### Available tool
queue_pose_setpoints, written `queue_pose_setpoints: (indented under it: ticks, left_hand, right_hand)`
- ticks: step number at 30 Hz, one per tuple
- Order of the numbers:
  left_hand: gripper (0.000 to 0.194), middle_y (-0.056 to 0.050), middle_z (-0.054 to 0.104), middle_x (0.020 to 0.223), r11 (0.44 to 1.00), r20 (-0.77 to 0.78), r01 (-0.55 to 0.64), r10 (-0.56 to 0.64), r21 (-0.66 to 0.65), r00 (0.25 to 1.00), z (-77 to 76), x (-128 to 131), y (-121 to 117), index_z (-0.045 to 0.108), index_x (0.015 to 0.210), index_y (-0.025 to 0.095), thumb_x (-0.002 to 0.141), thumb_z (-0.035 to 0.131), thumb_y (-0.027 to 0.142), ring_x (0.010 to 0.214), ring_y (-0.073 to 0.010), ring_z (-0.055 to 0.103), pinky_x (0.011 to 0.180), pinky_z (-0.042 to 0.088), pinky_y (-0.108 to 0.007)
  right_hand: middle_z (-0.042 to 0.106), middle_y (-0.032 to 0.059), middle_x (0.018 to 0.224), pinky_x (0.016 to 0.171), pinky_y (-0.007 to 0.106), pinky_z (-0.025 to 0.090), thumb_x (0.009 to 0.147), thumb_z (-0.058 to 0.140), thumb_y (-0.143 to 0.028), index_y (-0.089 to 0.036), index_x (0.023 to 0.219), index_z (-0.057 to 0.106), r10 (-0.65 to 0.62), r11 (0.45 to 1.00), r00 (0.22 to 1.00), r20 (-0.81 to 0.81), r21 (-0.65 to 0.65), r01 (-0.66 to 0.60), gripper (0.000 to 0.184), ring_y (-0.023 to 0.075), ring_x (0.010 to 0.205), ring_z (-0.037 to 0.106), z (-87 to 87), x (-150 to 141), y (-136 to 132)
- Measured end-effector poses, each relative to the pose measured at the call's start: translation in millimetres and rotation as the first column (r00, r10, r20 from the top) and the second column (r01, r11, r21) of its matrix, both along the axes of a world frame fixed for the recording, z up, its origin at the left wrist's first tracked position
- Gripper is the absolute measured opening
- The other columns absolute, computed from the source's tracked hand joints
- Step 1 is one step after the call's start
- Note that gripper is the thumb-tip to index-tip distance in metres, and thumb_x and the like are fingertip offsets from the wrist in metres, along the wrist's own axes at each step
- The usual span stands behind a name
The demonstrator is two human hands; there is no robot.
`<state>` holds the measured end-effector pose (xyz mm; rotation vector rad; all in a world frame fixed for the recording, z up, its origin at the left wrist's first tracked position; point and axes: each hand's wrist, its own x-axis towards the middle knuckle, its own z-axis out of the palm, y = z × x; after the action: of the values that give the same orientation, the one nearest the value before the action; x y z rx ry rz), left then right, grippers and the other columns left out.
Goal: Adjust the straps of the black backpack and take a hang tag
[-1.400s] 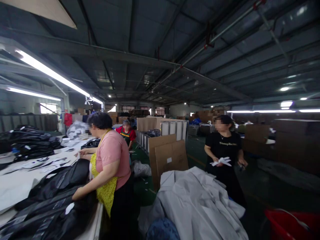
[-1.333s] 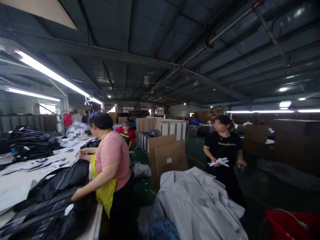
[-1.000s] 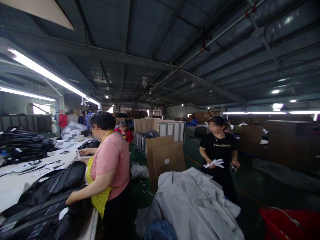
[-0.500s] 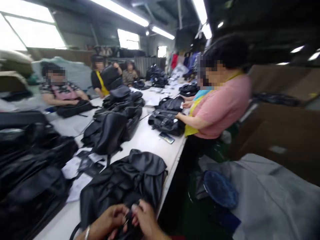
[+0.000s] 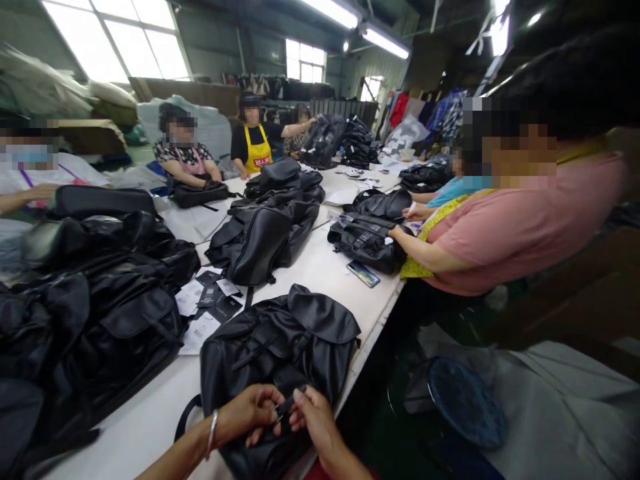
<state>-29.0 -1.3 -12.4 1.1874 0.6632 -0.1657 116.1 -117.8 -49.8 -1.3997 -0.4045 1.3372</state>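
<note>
**Head view: both hands pinch a strap end on a black backpack**

Head view shows the left hand [image 5: 250, 413] and the right hand [image 5: 313, 420] close together at the near edge of the white bench [image 5: 320, 267], their fingertips pinched on a small dark strap end or buckle [image 5: 286, 403] at the near end of a black leather-look flap-top backpack [image 5: 280, 347]. The left wrist wears a thin silver bangle [image 5: 213, 432].

The backpack lies flat on the bench, its long axis running away from the person and slightly right, with the flap end pointing toward the far side of the bench.

Judging by the grip, the step in hand is working this strap fitting; what the piece is exactly is too small to tell. A next move would call for steady pinch and fine finger control, with the bag's body kept from sliding.

Just left lies a heap of black bags [image 5: 90, 293], with white and black paper hang tags [image 5: 205, 307] between.
</note>
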Motion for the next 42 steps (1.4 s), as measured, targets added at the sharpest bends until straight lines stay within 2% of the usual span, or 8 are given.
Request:
queue_pose_setpoints:
  ticks: [8,13,19,27,30,34,38,42]
  left_hand:
    - [0.041,-0.009,0.072,0.077,1.000,-0.026,-0.015,0.014,-0.005,1.000,-5.0,4,0,0.052,0.095,0.013,0.066,0.066,0.039,0.034,-0.0060,0.045,0.032,0.036,-0.016]
    - [0.041,-0.009,0.072,0.076,0.999,-0.056,-0.036,0.036,0.002,0.998,-3.3,7,-1,0.052,0.096,0.013,0.064,0.063,0.035,0.033,-0.0061,0.044,0.031,0.034,-0.016]
    - [0.038,-0.009,0.072,0.075,0.999,-0.079,-0.050,0.050,0.005,0.996,-4.2,9,-2,0.052,0.095,0.013,0.063,0.059,0.031,0.031,-0.0056,0.042,0.029,0.034,-0.015]
    - [0.039,-0.010,0.073,0.075,0.999,-0.089,-0.049,0.050,0.013,0.995,-7.7,10,-2,0.053,0.095,0.012,0.060,0.058,0.029,0.031,-0.0060,0.043,0.029,0.036,-0.015]
    - [0.040,-0.011,0.073,0.075,0.999,-0.086,-0.046,0.046,0.009,0.995,-10.6,9,-2,0.053,0.096,0.012,0.060,0.059,0.029,0.031,-0.0063,0.043,0.029,0.036,-0.015]
    - [0.041,-0.009,0.073,0.074,0.999,-0.086,-0.051,0.051,0.003,0.995,-11.6,7,-1,0.054,0.098,0.011,0.060,0.059,0.028,0.032,-0.0064,0.043,0.028,0.036,-0.015]
    - [0.041,-0.009,0.072,0.073,0.999,-0.097,-0.053,0.053,0.004,0.994,-8.2,7,-1,0.054,0.096,0.012,0.059,0.058,0.028,0.031,-0.0065,0.043,0.028,0.035,-0.015]
    - [0.042,-0.008,0.072,0.070,0.997,-0.138,-0.068,0.070,0.020,0.988,-7.9,10,-3,0.053,0.095,0.012,0.055,0.054,0.025,0.029,-0.0072,0.041,0.027,0.034,-0.016]
  right_hand:
    - [0.062,0.0044,0.077,0.054,0.019,0.044,0.071,0.070,-0.064,-0.013,0.084,0.062,-0.078,0.996,0.984,-0.160,0.027,0.084,0.054,0.0090,0.060,0.054,6.4,2,-6]
    - [0.060,0.0036,0.077,0.056,0.020,0.044,0.071,0.071,-0.063,-0.013,0.086,0.063,-0.124,0.991,0.972,-0.198,0.026,0.131,0.053,0.0092,0.061,0.053,5.6,1,-9]
    - [0.059,0.0028,0.073,0.056,0.022,0.046,0.064,0.076,-0.063,-0.014,0.084,0.062,-0.213,0.976,0.943,-0.254,-0.010,0.217,0.055,0.0110,0.062,0.055,-1.6,-2,-11]
    - [0.058,0.0003,0.070,0.056,0.023,0.049,0.055,0.082,-0.060,-0.015,0.081,0.057,-0.306,0.952,0.896,-0.322,-0.085,0.295,0.058,0.0115,0.062,0.057,0.5,-3,-12]
    - [0.058,-0.0001,0.070,0.056,0.023,0.049,0.057,0.080,-0.064,-0.015,0.083,0.057,-0.278,0.960,0.924,-0.264,-0.077,0.267,0.060,0.0118,0.063,0.058,-2.1,-3,-10]
    - [0.058,0.0011,0.070,0.051,0.023,0.046,0.062,0.071,-0.072,-0.012,0.086,0.059,-0.154,0.988,0.983,-0.098,-0.021,0.152,0.066,0.0114,0.057,0.056,-9.2,-3,-8]
    - [0.058,0.0021,0.072,0.053,0.023,0.046,0.069,0.066,-0.071,-0.012,0.089,0.060,-0.115,0.993,0.992,-0.059,-0.001,0.115,0.063,0.0111,0.058,0.055,-13.4,-4,-7]
    - [0.057,0.0024,0.073,0.053,0.024,0.046,0.070,0.062,-0.074,-0.012,0.088,0.059,-0.098,0.995,0.995,-0.021,-0.008,0.098,0.064,0.0125,0.059,0.055,-11.4,-4,-6]
